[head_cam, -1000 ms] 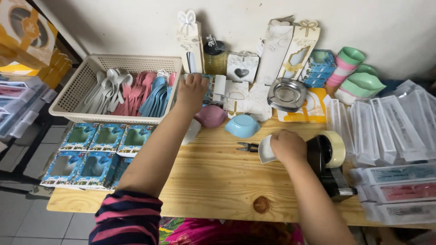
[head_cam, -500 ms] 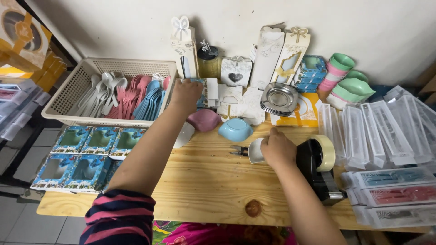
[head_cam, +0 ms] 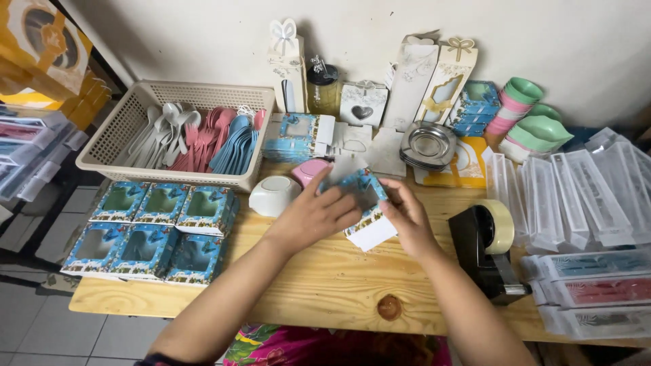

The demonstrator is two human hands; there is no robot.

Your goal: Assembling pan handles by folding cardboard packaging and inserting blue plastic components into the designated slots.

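Note:
Both hands hold a flat blue patterned gift box (head_cam: 364,207) with a window and white flaps, over the middle of the wooden table (head_cam: 325,285). My left hand (head_cam: 313,215) grips its left side, thumb and fingers around the blue panel. My right hand (head_cam: 407,218) pinches the right edge. Just behind the hands sit a white bowl (head_cam: 273,194) turned upside down and a pink bowl (head_cam: 308,171). A stack of flat blue boxes (head_cam: 293,137) lies further back.
A beige basket (head_cam: 115,139) of grey, pink and blue plastic spoons stands back left. Assembled blue window boxes (head_cam: 152,227) fill the left table edge. A black tape dispenser (head_cam: 485,247) stands right, with clear plastic packs (head_cam: 583,203) beyond. Steel bowls (head_cam: 427,146) and stacked cups (head_cam: 517,105) sit at the back.
My left hand came back from the stack at the rear with a flat blue box. My right hand left the tape dispenser and joined it on the box.

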